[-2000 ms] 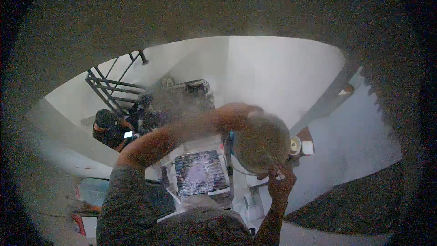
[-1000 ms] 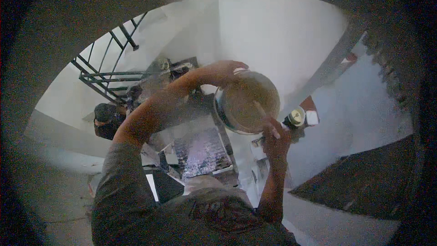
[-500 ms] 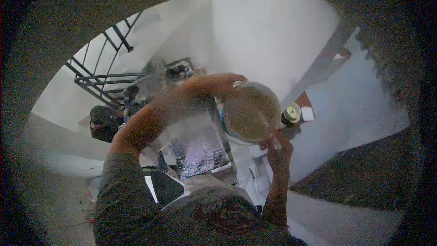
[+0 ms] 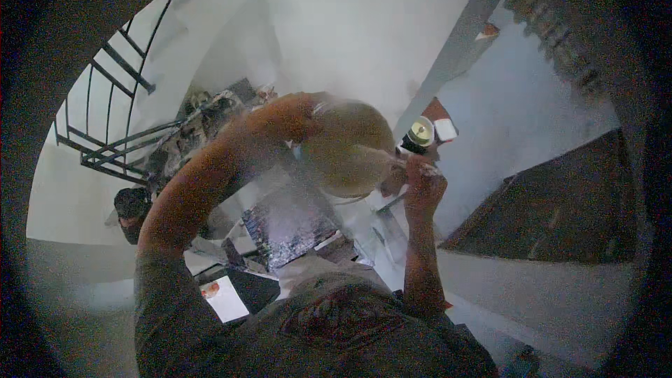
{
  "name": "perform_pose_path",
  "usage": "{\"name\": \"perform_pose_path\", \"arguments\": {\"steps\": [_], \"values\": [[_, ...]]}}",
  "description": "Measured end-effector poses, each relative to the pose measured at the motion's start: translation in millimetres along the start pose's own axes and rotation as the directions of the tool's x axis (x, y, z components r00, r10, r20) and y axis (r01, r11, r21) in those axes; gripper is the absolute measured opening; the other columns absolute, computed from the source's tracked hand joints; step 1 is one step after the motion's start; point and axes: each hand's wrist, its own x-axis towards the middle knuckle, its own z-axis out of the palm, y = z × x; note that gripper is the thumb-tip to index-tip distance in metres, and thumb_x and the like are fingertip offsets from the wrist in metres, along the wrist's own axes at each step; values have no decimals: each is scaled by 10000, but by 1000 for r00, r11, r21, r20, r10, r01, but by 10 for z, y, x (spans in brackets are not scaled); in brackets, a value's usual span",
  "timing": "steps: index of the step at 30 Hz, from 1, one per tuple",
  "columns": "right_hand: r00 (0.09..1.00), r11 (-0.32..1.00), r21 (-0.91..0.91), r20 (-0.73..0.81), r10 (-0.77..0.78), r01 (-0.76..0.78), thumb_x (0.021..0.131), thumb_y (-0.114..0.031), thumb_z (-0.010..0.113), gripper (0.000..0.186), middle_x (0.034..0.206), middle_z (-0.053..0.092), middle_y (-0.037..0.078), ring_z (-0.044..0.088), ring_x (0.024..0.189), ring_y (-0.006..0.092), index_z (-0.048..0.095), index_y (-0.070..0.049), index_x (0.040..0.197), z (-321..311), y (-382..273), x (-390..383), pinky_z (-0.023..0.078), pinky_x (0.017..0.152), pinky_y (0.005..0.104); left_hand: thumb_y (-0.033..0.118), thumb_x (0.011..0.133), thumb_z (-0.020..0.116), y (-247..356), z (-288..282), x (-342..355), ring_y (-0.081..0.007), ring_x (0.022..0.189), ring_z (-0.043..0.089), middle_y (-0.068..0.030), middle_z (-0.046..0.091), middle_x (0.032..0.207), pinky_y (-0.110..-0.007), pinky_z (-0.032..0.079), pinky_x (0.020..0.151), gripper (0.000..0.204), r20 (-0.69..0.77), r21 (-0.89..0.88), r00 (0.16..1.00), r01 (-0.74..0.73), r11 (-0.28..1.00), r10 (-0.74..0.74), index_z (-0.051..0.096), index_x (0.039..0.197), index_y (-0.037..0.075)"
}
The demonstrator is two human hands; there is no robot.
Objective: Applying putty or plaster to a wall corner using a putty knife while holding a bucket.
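A round tub (image 4: pixel 346 143) with a smooth tan top is held up in front of my chest, its side partly bluish white. My left arm reaches around the far side, and my left hand (image 4: pixel 305 113) is closed on the tub's upper left edge, its fingers mostly hidden. At the right rim my right hand (image 4: pixel 424 180) is closed, fingers pinched together. A pale streak or strip runs from it over the tan top; what the fingers hold is too blurred to tell.
Beyond my right hand stand a small round container (image 4: pixel 421 131) with pale yellow contents and a red and white box (image 4: pixel 444 129). A black metal railing (image 4: pixel 115 147) is at the left. Below the tub lies a dark speckled panel (image 4: pixel 290 227). White paper (image 4: pixel 225 299) lies lower left.
The view has shifted, so the surroundings appear displaced. My right hand has moved outward from the tub's lower right rim, and the pale streak now reaches toward it. The left hand keeps its hold.
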Motion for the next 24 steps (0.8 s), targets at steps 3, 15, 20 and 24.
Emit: {"name": "perform_pose_path", "arguments": {"steps": [3, 15, 20, 24], "values": [[938, 869, 366, 224, 266, -334, 896, -157, 570, 184, 666, 616, 154, 600, 496, 206, 536, 19, 856, 62, 97, 45, 514, 428, 334, 240, 802, 633, -302, 19, 0, -175, 573, 636, -125, 663, 807, -319, 540, 540, 557, -121, 230, 983, -109, 967, 140, 441, 1307, 105], [911, 958, -254, 351, 216, -130, 752, -161, 665, 172, 813, 632, 159, 618, 771, 331, 632, -31, 859, 295, -234, 210, 486, 720, 439, 205, 778, 648, 32, 54, -173, -207, 836, 625, -114, 655, 958, -349, 501, 757, 391, -112, -273, 994, -35, 961, 4, 570, 1119, 31], [718, 747, -504, 694, 51, 434, 786, -237, 593, 217, 714, 635, 187, 627, 672, 375, 624, -28, 834, 370, 54, 375, 514, 614, 470, 217, 765, 651, -126, 51, -63, -200, 726, 647, -123, 673, 897, -345, 532, 662, 393, -121, 104, 989, -71, 992, 84, 563, 1103, 37], [649, 669, -517, 758, 67, 534, 757, -228, 582, 220, 742, 635, 191, 629, 684, 379, 617, -42, 870, 434, 47, 416, 523, 629, 473, 194, 765, 626, -302, 67, -17, -201, 758, 645, -131, 668, 936, -350, 528, 692, 409, -164, 82, 946, -268, 960, 278, 559, 1139, 42]]}}
